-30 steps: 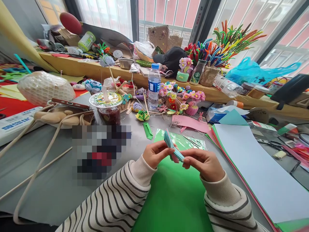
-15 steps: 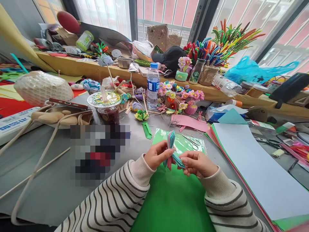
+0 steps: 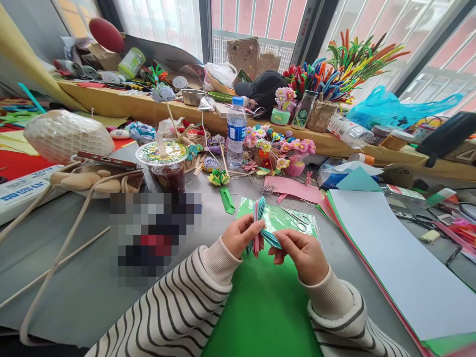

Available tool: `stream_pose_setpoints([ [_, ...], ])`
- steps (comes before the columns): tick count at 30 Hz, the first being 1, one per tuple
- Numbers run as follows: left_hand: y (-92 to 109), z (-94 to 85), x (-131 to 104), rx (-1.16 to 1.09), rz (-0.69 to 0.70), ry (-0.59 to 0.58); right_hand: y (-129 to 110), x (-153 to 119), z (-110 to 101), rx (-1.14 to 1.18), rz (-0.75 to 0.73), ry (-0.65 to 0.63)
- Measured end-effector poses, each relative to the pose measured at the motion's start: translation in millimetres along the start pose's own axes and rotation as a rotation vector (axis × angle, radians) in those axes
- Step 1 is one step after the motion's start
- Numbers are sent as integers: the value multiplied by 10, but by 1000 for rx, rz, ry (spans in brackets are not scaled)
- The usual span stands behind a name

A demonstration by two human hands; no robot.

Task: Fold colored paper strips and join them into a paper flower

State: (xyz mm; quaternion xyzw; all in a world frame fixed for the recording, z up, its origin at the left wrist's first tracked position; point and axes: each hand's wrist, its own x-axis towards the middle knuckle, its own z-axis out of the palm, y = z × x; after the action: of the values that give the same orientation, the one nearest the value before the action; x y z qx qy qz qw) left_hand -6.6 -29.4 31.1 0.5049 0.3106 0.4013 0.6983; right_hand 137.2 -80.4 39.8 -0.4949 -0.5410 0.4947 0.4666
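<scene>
Pleated paper point(image 3: 258, 213) in pink, blue and white stripes is pinched at its middle by my left hand point(image 3: 241, 235). One bundle stands upright above the thumb, and folded ends poke out below it. A blue pleated arm point(image 3: 271, 239) slants down to the right, its tip between the thumb and fingers of my right hand point(image 3: 303, 253). Part of the paper is hidden behind my left fingers. Below both hands lies a green sheet point(image 3: 264, 307). Small scissors point(image 3: 297, 218) rest on a clear packet point(image 3: 273, 218) just beyond.
Stacked coloured paper point(image 3: 386, 248) lies to the right. Ahead stand a water bottle point(image 3: 236, 134), a lidded drink cup point(image 3: 167, 173), and flower crafts point(image 3: 282, 148). A bag point(image 3: 96, 183) with a phone point(image 3: 107, 159) sits left. Pipe cleaners point(image 3: 327, 79) crowd the sill.
My right hand has turned, its wrist lower and the fingers slightly higher on the blue arm. The paper and my left hand have shifted a little to the left.
</scene>
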Motion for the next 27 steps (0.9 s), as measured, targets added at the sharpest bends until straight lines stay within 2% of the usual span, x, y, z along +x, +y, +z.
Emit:
stream_pose_setpoints([
  [5, -15, 7, 11, -48, -26, 44, 20, -14, 15, -329, -207, -23],
  [8, -32, 3, 22, -66, -53, 56, 29, -25, 13, -450, -282, -3],
  [12, -69, -19, 45, -76, -109, 33, 27, -38, 15, -463, -274, -5],
  [16, -91, -35, 59, -84, -142, 29, 6, -24, 24, -378, -216, -46],
  [20, -74, -20, 47, -93, -110, 33, -7, -6, 19, -283, -163, -41],
  [22, -50, -4, 27, -96, -60, 55, -10, -9, 0, -309, -182, -13],
  [24, -24, 11, 3, -82, -13, 76, -15, -19, -25, -439, -285, 25],
  [27, 9, 21, -27, -21, 41, 78, -30, -39, -54, -669, -519, 64],
])
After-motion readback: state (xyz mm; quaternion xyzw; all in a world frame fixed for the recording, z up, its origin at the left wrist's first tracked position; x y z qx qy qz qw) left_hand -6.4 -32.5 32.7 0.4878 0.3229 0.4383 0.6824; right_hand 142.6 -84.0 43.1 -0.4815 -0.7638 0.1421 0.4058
